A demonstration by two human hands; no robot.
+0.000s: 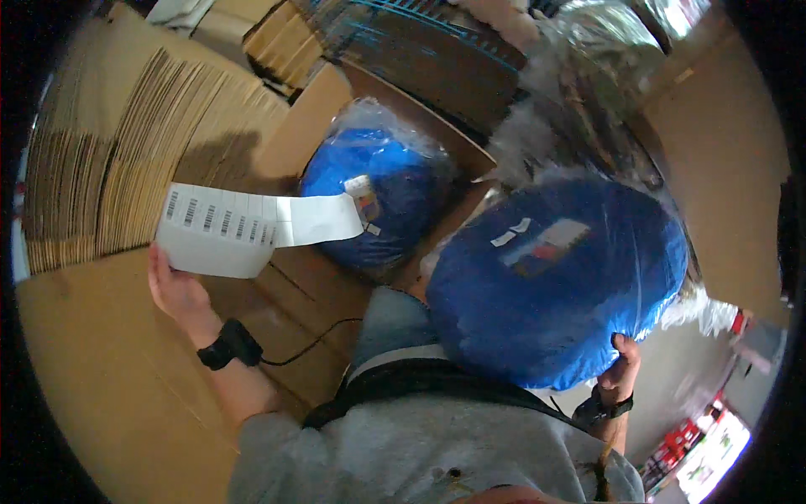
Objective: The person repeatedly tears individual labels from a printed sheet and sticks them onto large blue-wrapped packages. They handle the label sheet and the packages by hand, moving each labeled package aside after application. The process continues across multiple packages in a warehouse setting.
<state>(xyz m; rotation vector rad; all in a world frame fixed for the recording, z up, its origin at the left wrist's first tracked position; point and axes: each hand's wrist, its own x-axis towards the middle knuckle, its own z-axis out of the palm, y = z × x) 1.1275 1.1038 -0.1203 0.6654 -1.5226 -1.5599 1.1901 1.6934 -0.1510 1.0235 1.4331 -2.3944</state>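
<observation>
My left hand is closed on the lower left edge of a strip of white barcode labels, whose free end curls to the right over an open cardboard box. With my right hand I grip the lower right edge of a large, rounded blue bundle in a clear plastic bag. This bundle is close to my waist and has small labels on its upper face. Inside the cardboard box lies a similar blue bundle in a clear bag, partly covered by the label strip.
Flattened cardboard sheets stand packed in a row at the left. A broad cardboard surface extends below them. Crumpled clear plastic bags and a blue wire rack or crate are at the back. A tall cardboard panel rises at the right.
</observation>
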